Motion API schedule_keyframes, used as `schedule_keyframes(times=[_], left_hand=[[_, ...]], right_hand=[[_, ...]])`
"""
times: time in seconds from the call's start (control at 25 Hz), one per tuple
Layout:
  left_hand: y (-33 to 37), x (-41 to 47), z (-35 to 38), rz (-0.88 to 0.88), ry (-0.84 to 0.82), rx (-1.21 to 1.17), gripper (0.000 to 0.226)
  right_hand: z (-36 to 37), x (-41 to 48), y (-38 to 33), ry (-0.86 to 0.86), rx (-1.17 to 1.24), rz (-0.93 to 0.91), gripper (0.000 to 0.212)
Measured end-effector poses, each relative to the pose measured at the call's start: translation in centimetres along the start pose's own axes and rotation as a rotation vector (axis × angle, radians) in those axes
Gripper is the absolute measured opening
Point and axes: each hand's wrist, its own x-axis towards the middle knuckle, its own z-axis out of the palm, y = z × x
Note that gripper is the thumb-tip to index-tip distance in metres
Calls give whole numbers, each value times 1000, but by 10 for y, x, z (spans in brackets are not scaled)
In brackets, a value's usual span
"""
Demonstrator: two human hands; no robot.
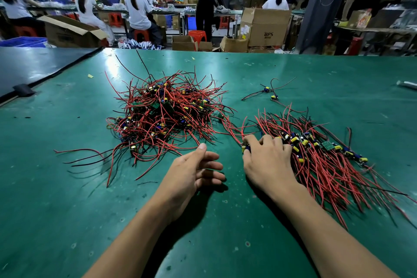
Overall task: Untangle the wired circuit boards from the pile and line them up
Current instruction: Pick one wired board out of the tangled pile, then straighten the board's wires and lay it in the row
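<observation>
A tangled pile (164, 115) of small circuit boards with red and black wires lies on the green table (67, 198), left of centre. To the right, a row of lined-up boards (316, 144) runs diagonally, their red wires fanning toward me. My right hand (266, 160) rests at the left end of that row, thumb and fingers pinching a small board (246, 148) whose red wires trail toward the pile. My left hand (198, 169) hovers just below the pile, fingers relaxed and empty.
Two loose wired boards (269, 92) lie apart at the back right. A dark mat (33, 65) covers the table's far left. A white object (407, 84) sits at the right edge. Cardboard boxes and seated workers fill the background beyond the table.
</observation>
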Motion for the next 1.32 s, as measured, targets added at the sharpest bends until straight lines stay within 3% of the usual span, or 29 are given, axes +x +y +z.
schedule_keyframes(times=[0.2,0.6,0.8,0.96,1.0,1.16,1.24,1.32], left_hand=[[1,-1,1,0,-4,-9,41],[3,-3,1,-10,0,-14,41],[3,-4,2,-21,15,-26,41],[3,-4,3,-27,13,-49,42],[3,-4,3,-26,12,-47,42],[4,-4,3,-9,1,-18,40],[3,-3,3,-8,8,-18,41],[3,-3,3,-16,15,-24,40]], right_hand=[[0,-5,-8,-55,43,44,47],[-11,-4,6,58,268,-150,21],[-28,8,21,258,410,-111,19],[-52,19,43,499,445,100,21],[-52,19,48,471,373,164,24],[-42,7,51,91,-53,329,47],[-42,3,43,139,-55,227,49],[-40,-1,29,180,31,-21,46]])
